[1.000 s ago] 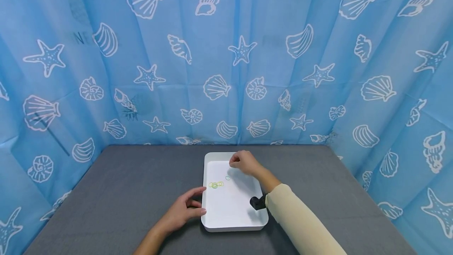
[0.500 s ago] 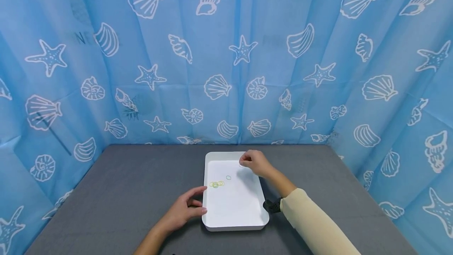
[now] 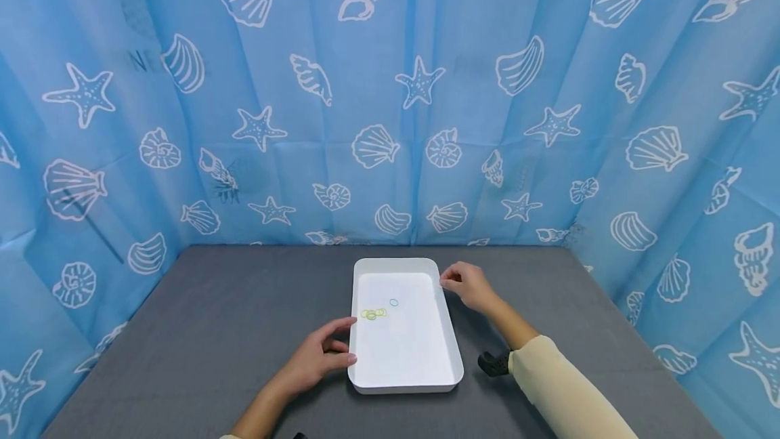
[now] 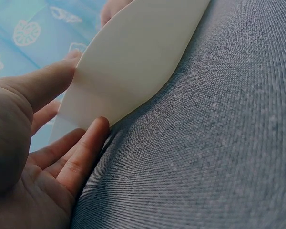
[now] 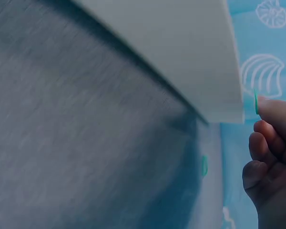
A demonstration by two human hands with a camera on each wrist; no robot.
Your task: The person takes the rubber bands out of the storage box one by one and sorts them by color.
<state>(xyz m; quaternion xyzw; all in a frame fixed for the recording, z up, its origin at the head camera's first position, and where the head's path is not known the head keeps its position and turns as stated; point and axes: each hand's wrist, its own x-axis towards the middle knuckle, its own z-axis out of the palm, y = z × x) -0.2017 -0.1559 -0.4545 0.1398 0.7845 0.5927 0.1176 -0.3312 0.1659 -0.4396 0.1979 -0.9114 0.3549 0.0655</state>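
Green ring [image 5: 256, 102] is pinched by the right hand [image 3: 472, 286] near the right edge of the white tray [image 3: 405, 354]; the left hand [image 3: 311, 361], fingers relaxed, touches the opposite wall. Yellow and green rings [image 3: 372, 316] lie inside, grey table [image 3: 268, 303] beneath.

The rings [image 3: 372, 316] are yellow and green, tray [image 3: 408, 351] white, curtain [image 3: 390, 103] shell-patterned blue

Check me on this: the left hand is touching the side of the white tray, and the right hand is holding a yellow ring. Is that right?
Not quite: the colour is wrong. The right hand is holding a green ring, as the right wrist view shows. The left hand is touching the side of the white tray, as you say.
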